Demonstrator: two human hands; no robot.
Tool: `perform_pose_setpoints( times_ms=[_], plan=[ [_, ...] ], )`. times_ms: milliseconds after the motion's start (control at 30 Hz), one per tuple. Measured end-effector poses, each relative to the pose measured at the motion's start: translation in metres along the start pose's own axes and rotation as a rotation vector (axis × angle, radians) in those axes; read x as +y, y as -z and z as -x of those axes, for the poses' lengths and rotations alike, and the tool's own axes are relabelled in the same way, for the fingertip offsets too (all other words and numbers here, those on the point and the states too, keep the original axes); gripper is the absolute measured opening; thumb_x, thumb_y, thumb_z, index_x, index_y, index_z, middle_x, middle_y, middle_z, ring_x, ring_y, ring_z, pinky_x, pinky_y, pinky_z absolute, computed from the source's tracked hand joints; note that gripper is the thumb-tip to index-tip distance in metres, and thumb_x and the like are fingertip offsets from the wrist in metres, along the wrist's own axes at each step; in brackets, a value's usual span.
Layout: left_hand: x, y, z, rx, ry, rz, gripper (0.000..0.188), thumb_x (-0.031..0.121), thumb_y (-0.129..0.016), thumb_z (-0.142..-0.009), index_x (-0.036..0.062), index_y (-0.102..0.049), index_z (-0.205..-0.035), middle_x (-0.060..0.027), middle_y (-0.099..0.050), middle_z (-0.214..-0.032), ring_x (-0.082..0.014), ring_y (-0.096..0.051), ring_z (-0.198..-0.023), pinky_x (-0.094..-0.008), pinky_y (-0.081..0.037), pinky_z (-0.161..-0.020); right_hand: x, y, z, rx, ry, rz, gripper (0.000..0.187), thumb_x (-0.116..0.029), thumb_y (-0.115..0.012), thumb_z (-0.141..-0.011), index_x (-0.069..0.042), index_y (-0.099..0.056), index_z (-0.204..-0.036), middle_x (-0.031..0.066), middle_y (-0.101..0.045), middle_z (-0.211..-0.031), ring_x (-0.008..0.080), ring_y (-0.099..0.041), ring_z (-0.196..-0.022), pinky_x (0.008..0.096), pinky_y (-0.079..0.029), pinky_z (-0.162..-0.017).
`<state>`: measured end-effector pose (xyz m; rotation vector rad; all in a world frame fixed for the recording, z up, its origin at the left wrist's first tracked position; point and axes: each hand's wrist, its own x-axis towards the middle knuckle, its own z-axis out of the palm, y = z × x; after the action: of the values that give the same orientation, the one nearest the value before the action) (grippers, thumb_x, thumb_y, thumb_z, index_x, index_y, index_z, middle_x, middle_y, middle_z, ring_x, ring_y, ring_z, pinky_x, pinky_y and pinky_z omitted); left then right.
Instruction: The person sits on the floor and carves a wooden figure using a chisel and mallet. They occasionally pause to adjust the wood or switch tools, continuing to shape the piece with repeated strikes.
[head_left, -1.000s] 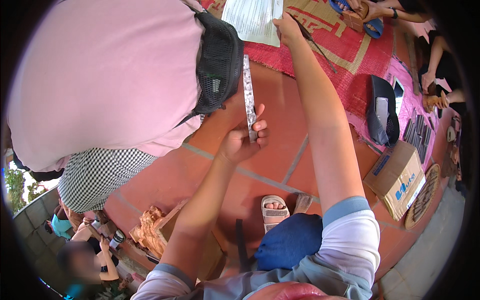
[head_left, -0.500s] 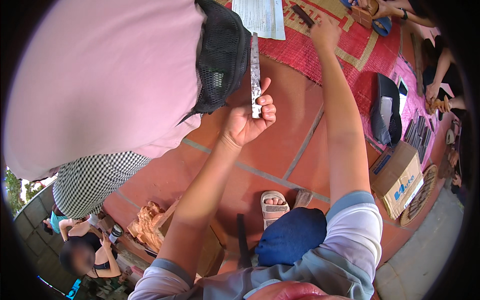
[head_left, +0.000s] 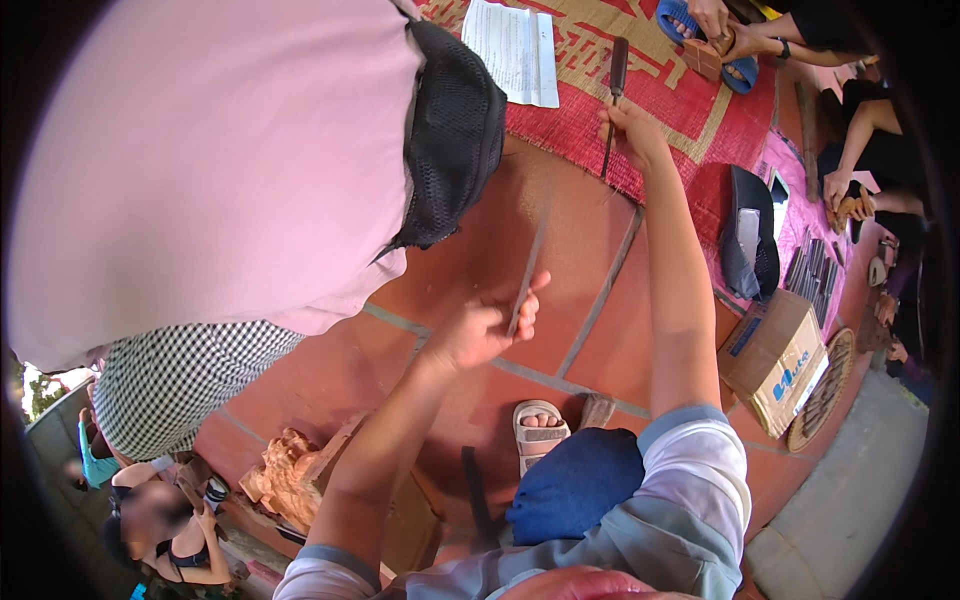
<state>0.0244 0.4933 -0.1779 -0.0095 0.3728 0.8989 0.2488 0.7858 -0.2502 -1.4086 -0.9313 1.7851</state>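
Observation:
My left hand (head_left: 478, 330) is closed round the lower end of a flat metal blade (head_left: 532, 255), which points up and away over the tiles, seen nearly edge-on and smeared by motion. Farther off, my right hand (head_left: 635, 132) pinches the thin dark shaft of a chisel (head_left: 619, 68) just below its brown wooden handle. The chisel stands roughly upright in view, handle away from me, above the near edge of the red woven mat (head_left: 570, 125). The two tools are apart.
At left, close by, stands a person in a pink shirt (head_left: 220, 180) with a black mesh bag (head_left: 455, 135). A paper sheet (head_left: 510, 50) lies on the mat. Rightward are a black cap (head_left: 750, 235), several dark tools (head_left: 812, 275) and a cardboard box (head_left: 770, 365). Carved wood (head_left: 285, 480) sits lower left.
My left hand has come down toward me, and the blade has turned from flat-on to edge-on. My right hand has lowered slightly, and the chisel has swung more upright.

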Motion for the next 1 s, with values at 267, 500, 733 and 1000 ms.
perform_pose_setpoints(
  times_ms=[267,500,733,1000],
  plan=[
    [-0.036,0.015,0.065,0.212,0.102,-0.641,0.038,0.004,-0.045,-0.096,0.0039,-0.052,-0.133,-0.0002,-0.059,-0.097,-0.0086,-0.054,-0.089,-0.0255,-0.044,-0.083,0.019,0.009,0.135,0.019,-0.089,-0.061,0.018,-0.015,-0.048,-0.096,-0.005,-0.056,-0.108,-0.0036,-0.052,-0.075,0.0028,-0.041,-0.054,0.0177,-0.029,-0.044],
    [-0.022,0.024,0.109,0.138,0.004,-1.143,0.035,0.001,-0.049,-0.09,-0.0027,-0.056,-0.125,-0.0079,-0.064,-0.114,-0.0126,-0.057,-0.104,-0.0281,-0.046,-0.091,-0.005,-0.003,0.223,0.256,0.226,0.271,0.019,-0.015,-0.052,-0.096,-0.003,-0.061,-0.109,-0.0041,-0.051,-0.074,0.0029,-0.042,-0.055,0.0181,-0.032,-0.045],
    [0.021,-0.029,0.179,0.061,-0.143,-1.216,0.031,0.0,-0.046,-0.093,-0.0014,-0.053,-0.123,-0.0048,-0.062,-0.109,-0.0107,-0.056,-0.101,-0.0267,-0.044,-0.091,-0.099,-0.08,0.312,0.12,0.378,0.365,0.041,-0.003,-0.046,-0.089,-0.012,-0.042,-0.13,0.0024,-0.058,-0.084,0.002,-0.036,-0.051,0.015,-0.028,-0.042],
    [0.033,-0.068,0.291,0.177,-0.501,-1.177,0.031,0.001,-0.047,-0.093,0.0013,-0.052,-0.123,-0.0034,-0.061,-0.109,-0.0099,-0.057,-0.099,-0.0262,-0.046,-0.088,-0.082,-0.206,0.407,-0.268,0.531,0.345,0.031,-0.003,-0.045,-0.09,-0.012,-0.05,-0.119,0.0014,-0.058,-0.084,0.0003,-0.038,-0.051,0.015,-0.029,-0.041]
  ],
)
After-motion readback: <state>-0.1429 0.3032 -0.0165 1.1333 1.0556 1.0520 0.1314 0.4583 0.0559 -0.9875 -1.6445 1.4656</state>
